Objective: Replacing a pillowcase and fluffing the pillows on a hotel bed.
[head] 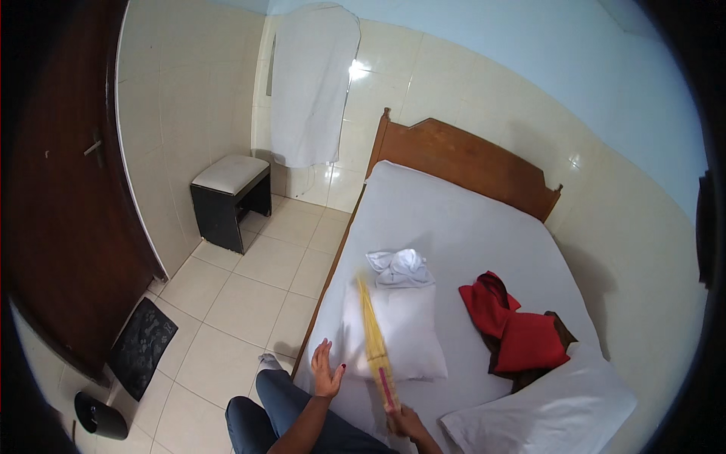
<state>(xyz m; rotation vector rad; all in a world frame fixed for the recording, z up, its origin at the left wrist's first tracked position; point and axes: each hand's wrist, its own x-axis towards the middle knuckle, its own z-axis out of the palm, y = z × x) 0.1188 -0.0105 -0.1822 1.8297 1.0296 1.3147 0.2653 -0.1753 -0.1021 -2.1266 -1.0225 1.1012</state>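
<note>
My right hand (404, 421) grips the handle of a yellow bristle bed broom (374, 337). Its bristles slant up over a white pillow (411, 335), and their tips look blurred. Whether they touch the pillow I cannot tell. My left hand (327, 369) is raised beside the pillow's left side, fingers apart, holding nothing. A crumpled white cloth (405, 268) lies at the pillow's far edge. All of this is on or above a bed with a white sheet (454, 213).
Red and brown folded fabric (524, 335) lies on the bed's right, by another white pillow (544, 406). A wooden headboard (462, 150) closes the far end. Left on the tiled floor are a padded stool (232, 198), a dark mat (144, 349) and a black bin (102, 417).
</note>
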